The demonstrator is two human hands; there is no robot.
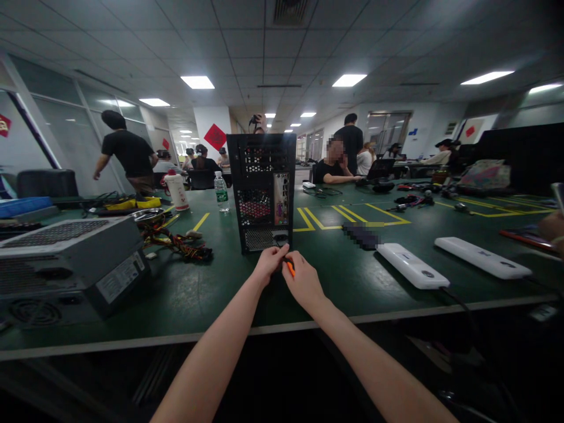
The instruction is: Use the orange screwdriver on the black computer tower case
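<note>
Tower case [263, 182] in the head camera's view stands upright on the green table [211, 317], its back panel turned toward the wearer. Just before its lower edge, the right hand [305, 279] has its fingers curled around an orange-and-black tool [290, 267], probably a screwdriver; the tip is hidden. The left hand [269, 264] is beside it, thumb and fingers drawn together near the tool's front end; whether they pinch the tool, a small part or the case's bottom corner, I cannot tell.

I would judge the tool light and stiff, easy to turn by its coloured handle, with the free fingers steadying its front end. The case should be rigid and fairly heavy, its painted sheet metal rather slick, so best held with both hands under the bottom edges or around the frame. The perforated grilles could bend, and the ports [279, 200] on the back look the most fragile part, poor places to grip or press
</note>
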